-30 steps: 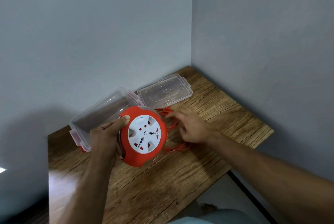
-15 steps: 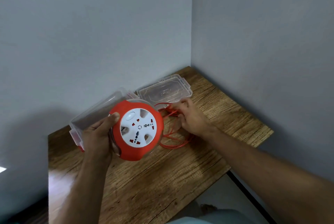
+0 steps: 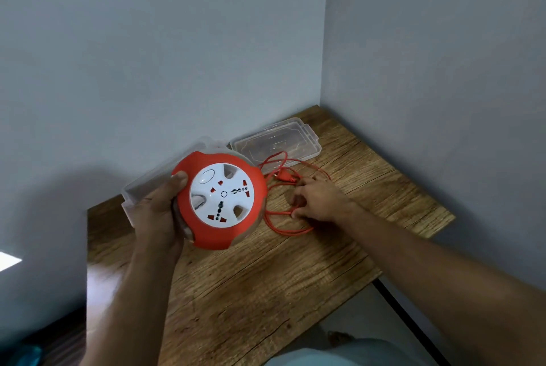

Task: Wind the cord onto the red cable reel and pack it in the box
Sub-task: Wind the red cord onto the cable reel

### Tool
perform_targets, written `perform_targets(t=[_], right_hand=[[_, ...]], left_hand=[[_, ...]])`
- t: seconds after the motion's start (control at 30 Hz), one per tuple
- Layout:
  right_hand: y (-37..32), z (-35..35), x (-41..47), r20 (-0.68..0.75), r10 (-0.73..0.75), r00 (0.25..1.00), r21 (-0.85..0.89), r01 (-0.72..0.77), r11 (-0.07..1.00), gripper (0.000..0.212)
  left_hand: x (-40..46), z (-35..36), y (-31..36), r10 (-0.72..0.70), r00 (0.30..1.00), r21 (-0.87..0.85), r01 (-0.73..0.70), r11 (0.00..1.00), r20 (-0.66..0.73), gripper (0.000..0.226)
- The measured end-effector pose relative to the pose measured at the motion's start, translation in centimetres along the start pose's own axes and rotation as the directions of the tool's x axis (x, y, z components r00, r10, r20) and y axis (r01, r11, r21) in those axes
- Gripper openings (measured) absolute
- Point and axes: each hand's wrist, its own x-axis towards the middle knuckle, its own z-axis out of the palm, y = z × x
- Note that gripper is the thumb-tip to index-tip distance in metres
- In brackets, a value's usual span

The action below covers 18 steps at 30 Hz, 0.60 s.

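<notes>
- Red reel (image 3: 220, 203), held up over the table (image 3: 266, 277) in the left hand (image 3: 156, 218), thumb clamped on its rim; rigid plastic, probably light.
- Cord (image 3: 283, 218) lies loose to its right; looks floppy, tangle-prone.
- Right hand (image 3: 317, 200) pinching a strand.
- Open box (image 3: 139, 191) behind, far left.

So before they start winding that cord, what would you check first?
1. Red reel held firmly in the left hand: ok.
2. Right hand has hold of the cord: cannot tell, fingers are on it.
3. Cord free of knots: cannot tell, loose loops overlap on the table.
4. Plug lying free: ok.
5. Box open, lid off beside it: ok.
</notes>
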Motion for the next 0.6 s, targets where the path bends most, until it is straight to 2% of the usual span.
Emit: perform_targets(t=[0.07,0.13,0.2,0.23,0.27,0.3,0.33,0.37,0.4,0.43,0.5,0.53,0.6], right_hand=[[-0.1,-0.4,0.4,-0.054,0.046,0.998,-0.048,-0.048,0.998,0.042],[-0.3,-0.8,0.8,-0.068,0.081,0.994,-0.079,-0.086,0.993,0.053],[-1.2,-1.8,0.8,-0.111,0.094,0.989,0.003,-0.094,0.996,0.064],[-1.9,-2.5,0.7,-0.18,0.106,0.978,0.096,-0.09,0.991,0.064],[-2.6,-3.2,0.4,-0.29,0.144,0.946,0.21,-0.084,0.974,0.059],[-3.5,-3.9,0.1,-0.434,0.2,0.878,0.313,-0.06,0.948,0.049],[-4.2,-4.3,-0.3,-0.589,0.235,0.773,0.376,0.005,0.927,0.038],[-5.0,-4.7,-0.8,-0.71,0.214,0.671,0.37,0.096,0.924,0.03],[-5.9,-5.0,-1.3,-0.763,0.131,0.633,0.324,0.199,0.925,0.026],[-6.7,-5.3,-1.9,-0.751,-0.025,0.66,0.243,0.311,0.919,0.026],[-8.3,-5.7,-2.8,-0.525,-0.394,0.754,0.038,0.483,0.875,0.038],[-8.9,-5.8,-3.1,-0.386,-0.509,0.769,-0.067,0.527,0.847,0.046],[-9.3,-5.5,-2.9,-0.22,-0.573,0.789,-0.204,0.537,0.818,0.054]], left_hand=[[-0.2,0.4,-0.3,-0.022,1.0,0.014,0.021,1.0,0.006,0.009],[-0.2,0.6,-0.8,-0.034,0.999,0.059,0.034,0.998,0.004,0.013],[0.0,0.7,-1.4,-0.057,0.998,0.085,0.06,0.995,-0.032,0.016],[0.1,0.7,-1.6,-0.078,0.996,0.092,0.081,0.992,-0.042,0.01],[0.1,0.8,-1.8,-0.106,0.993,0.09,0.111,0.99,-0.058,0.005],[0.2,0.8,-2.1,-0.121,0.99,0.094,0.128,0.987,-0.076,0.015],[0.3,0.7,-2.4,-0.14,0.986,0.091,0.148,0.985,-0.087,0.025],[0.5,0.7,-2.8,-0.151,0.984,0.094,0.16,0.983,-0.097,0.033],[0.6,0.7,-3.0,-0.162,0.981,0.1,0.173,0.98,-0.103,0.038],[0.8,0.8,-3.2,-0.166,0.981,0.105,0.176,0.979,-0.097,0.043],[0.9,0.9,-3.5,-0.192,0.978,0.1,0.2,0.975,-0.083,0.06],[0.9,1.0,-3.5,-0.207,0.975,0.104,0.214,0.971,-0.075,0.068],[1.3,0.8,-3.6,-0.225,0.973,0.116,0.23,0.966,-0.056,0.078]])
